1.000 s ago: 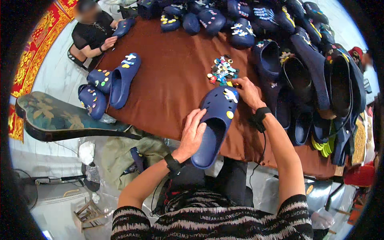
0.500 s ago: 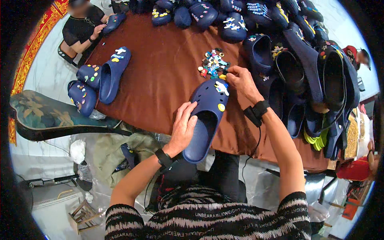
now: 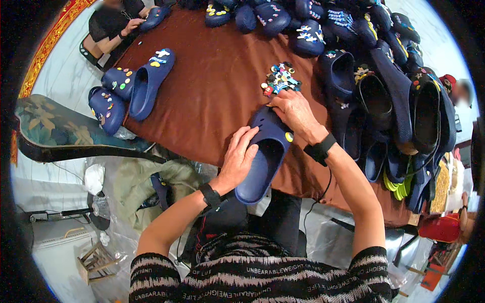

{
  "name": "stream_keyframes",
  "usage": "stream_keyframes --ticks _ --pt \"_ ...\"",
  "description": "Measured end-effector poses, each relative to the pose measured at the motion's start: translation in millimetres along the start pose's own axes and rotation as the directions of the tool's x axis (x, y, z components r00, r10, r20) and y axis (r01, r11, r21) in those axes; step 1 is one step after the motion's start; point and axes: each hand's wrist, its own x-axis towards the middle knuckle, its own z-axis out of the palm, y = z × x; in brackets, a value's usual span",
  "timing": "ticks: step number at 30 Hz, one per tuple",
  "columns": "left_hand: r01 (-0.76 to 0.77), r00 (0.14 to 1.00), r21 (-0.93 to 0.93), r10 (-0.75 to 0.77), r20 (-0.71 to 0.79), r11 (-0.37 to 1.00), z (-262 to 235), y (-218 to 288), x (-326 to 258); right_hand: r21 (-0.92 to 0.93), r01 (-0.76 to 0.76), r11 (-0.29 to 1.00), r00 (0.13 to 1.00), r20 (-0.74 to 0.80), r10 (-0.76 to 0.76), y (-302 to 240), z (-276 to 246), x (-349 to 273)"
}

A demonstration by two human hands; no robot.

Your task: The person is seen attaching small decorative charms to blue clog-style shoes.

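A navy clog (image 3: pixel 258 174) points away from me at the near edge of the table, its heel towards my body. My left hand (image 3: pixel 237 160) grips it along its left side, thumb at the opening and fingers over the upper. A yellow round charm (image 3: pixel 289 137) sits on the right side of the upper. My right hand (image 3: pixel 298 113) is over the toe with its fingers pinched together. Whatever they hold is hidden, and so is the toe's right part. Just beyond the toe lies a pile of small colourful shoe charms (image 3: pixel 281 78).
Brown cloth covers the table (image 3: pixel 202 91). Decorated navy clogs (image 3: pixel 308 38) heap along the far side, and more clogs (image 3: pixel 374 96) stack at right. Three decorated clogs (image 3: pixel 144 93) lie at left. At far left a person (image 3: pixel 113 30) handles another clog. A patterned padded seat (image 3: pixel 65 129) stands beside the table.
My right hand has moved from beside the charm pile onto the clog's toe, covering the white charm there. My left hand keeps its grip. The view has shifted slightly.
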Motion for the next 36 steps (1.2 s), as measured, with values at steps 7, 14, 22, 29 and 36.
stream_keyframes --ticks 7,14,22,29,36 --pt "-0.01 1.0 -0.003 0.01 -0.011 1.0 0 -1 0 -0.137 0.087 0.987 0.984 0.167 -0.063 -14 -8 4" --pt "-0.007 1.0 0.015 0.007 -0.012 1.0 1 -3 -1 -0.349 0.22 0.911 0.945 0.308 -0.11 -31 -17 7" --pt "0.008 0.999 0.043 -0.01 0.032 0.999 0 -3 0 -0.379 0.314 0.871 0.92 0.346 -0.182 -30 -14 18" --pt "-0.021 1.0 0.016 0.022 -0.019 1.0 -1 -1 0 0.069 0.025 0.997 0.973 0.226 -0.04 -1 -15 12" --pt "-0.024 1.0 0.019 0.025 -0.013 1.0 1 -4 -2 0.392 -0.361 0.846 0.915 0.326 0.239 15 -10 15"
